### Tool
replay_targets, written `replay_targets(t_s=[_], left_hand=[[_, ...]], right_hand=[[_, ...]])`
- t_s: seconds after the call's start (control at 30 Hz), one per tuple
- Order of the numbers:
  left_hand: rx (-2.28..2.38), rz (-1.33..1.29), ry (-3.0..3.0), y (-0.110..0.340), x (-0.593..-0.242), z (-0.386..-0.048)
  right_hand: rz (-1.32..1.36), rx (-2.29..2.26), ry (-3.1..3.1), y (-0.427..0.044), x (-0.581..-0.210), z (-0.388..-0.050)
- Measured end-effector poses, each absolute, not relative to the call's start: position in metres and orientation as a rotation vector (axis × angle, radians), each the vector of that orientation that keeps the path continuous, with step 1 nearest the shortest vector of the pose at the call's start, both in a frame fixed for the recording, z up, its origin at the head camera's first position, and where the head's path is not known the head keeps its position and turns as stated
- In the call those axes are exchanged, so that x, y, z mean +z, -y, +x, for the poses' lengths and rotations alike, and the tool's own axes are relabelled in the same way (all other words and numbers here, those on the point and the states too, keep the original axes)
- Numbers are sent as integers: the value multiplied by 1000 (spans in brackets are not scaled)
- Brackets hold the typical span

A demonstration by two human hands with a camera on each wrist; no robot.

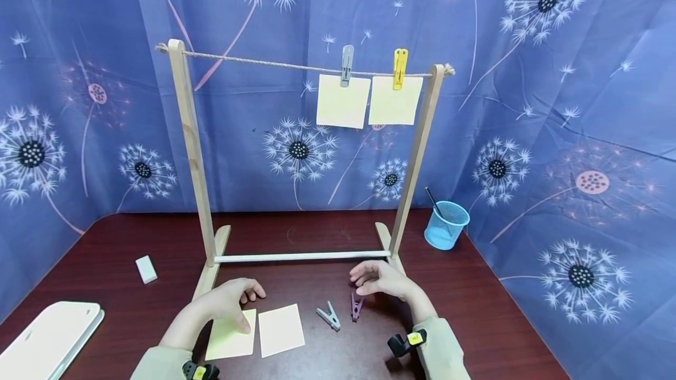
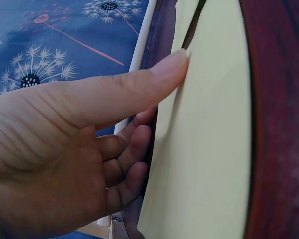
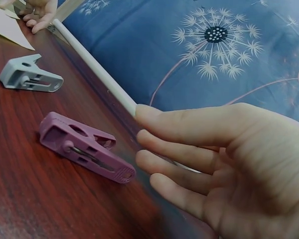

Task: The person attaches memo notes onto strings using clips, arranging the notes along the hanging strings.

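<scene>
My left hand (image 1: 228, 301) is over the left of two pale yellow paper squares (image 1: 228, 342). In the left wrist view its thumb (image 2: 172, 67) reaches onto the paper, and the other fingers bend loosely past the paper's far edge. A second paper square (image 1: 281, 331) lies flat just to the right. My right hand (image 1: 381, 280), fingers loosely bent and holding nothing, hovers beside a purple clothespin (image 3: 82, 147) on the table. Left of that clothespin lies a grey one (image 1: 330, 316).
A wooden frame (image 1: 193, 157) carries a string (image 1: 264, 64). Two paper squares hang at its right, under a grey clothespin (image 1: 346, 66) and a yellow clothespin (image 1: 400, 69). A blue mesh cup (image 1: 443, 232), a white block (image 1: 146, 269) and a white case (image 1: 47, 336) stand around.
</scene>
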State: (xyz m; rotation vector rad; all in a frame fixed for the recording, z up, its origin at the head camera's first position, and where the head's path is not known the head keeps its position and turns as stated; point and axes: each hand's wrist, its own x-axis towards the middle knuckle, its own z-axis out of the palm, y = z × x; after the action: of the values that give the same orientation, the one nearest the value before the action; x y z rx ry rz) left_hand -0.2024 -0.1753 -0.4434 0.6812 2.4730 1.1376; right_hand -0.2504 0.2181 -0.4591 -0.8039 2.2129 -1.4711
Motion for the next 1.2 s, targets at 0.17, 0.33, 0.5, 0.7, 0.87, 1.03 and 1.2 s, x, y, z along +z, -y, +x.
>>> replay_targets(t_s=[0.17,0.33,0.5,0.7,0.87,1.03,1.2], left_hand=[[1098,712,-2499,176,-443,-203],[1110,710,-2478,176,-442,-203],[1142,701,-2455,177,-441,-203],[1163,733,-2460,177,-442,-204],[1157,737,-2472,179,-443,-206],[1145,731,-2494,179,-443,-207],[1118,760,-2539,179,-443,-208]], right_hand=[[-801,-1453,-2170,-219,-457,-249],[-790,-1423,-2164,-222,-457,-249],[-774,-1392,-2142,-225,-458,-249],[-755,-1356,-2108,-226,-457,-249],[-756,-1366,-2101,-225,-458,-250],[-773,-1369,-2092,-225,-457,-249],[-779,-1362,-2101,-226,-457,-249]])
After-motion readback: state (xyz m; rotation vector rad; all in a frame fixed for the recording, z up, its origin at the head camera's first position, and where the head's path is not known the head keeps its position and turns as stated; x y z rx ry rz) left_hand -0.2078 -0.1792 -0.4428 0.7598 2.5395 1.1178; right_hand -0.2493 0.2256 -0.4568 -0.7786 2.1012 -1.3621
